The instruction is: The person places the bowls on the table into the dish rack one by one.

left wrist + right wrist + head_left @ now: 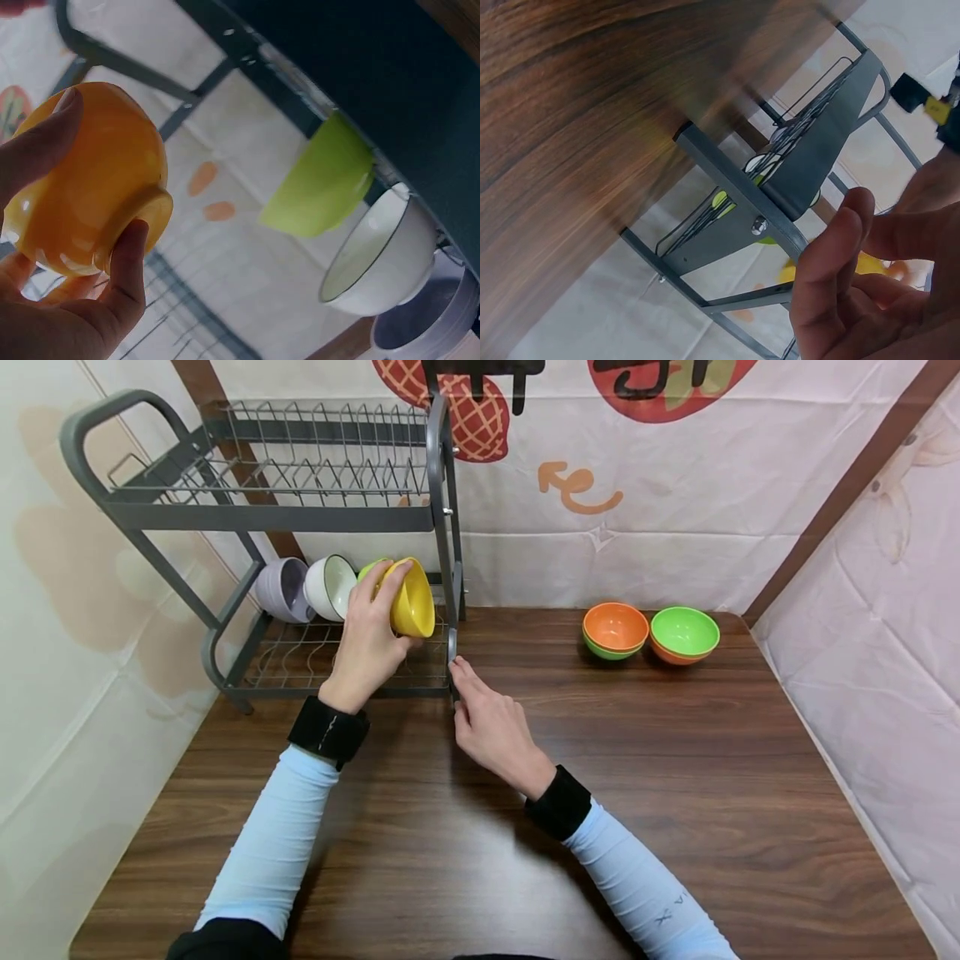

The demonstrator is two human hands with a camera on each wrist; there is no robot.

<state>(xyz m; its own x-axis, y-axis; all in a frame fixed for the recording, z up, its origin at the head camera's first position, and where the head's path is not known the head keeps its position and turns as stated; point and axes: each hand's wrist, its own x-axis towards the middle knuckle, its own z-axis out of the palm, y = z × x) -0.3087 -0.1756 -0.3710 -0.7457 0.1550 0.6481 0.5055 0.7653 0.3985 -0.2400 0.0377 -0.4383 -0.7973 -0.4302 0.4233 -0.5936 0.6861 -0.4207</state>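
Observation:
My left hand [369,643] grips a yellow bowl [415,602] at the right end of the lower tier of a grey two-tier dish rack [285,517]. The bowl is tilted on its side, with the thumb on its outer wall and a finger at its foot ring in the left wrist view. Beside it in the rack, a green bowl [322,180], a white bowl [328,589] and lavender bowls [282,591] stand on edge in a row. My right hand [497,731] has its fingertips right at the rack's front right leg and holds no bowl.
On the wooden table [637,793], to the right of the rack, stand two small stacks: an orange bowl [616,625] in a green one, and a green bowl [685,630] in an orange one. The rack's upper tier [300,472] of wire slots overhangs the left hand. Printed cloth walls surround the table.

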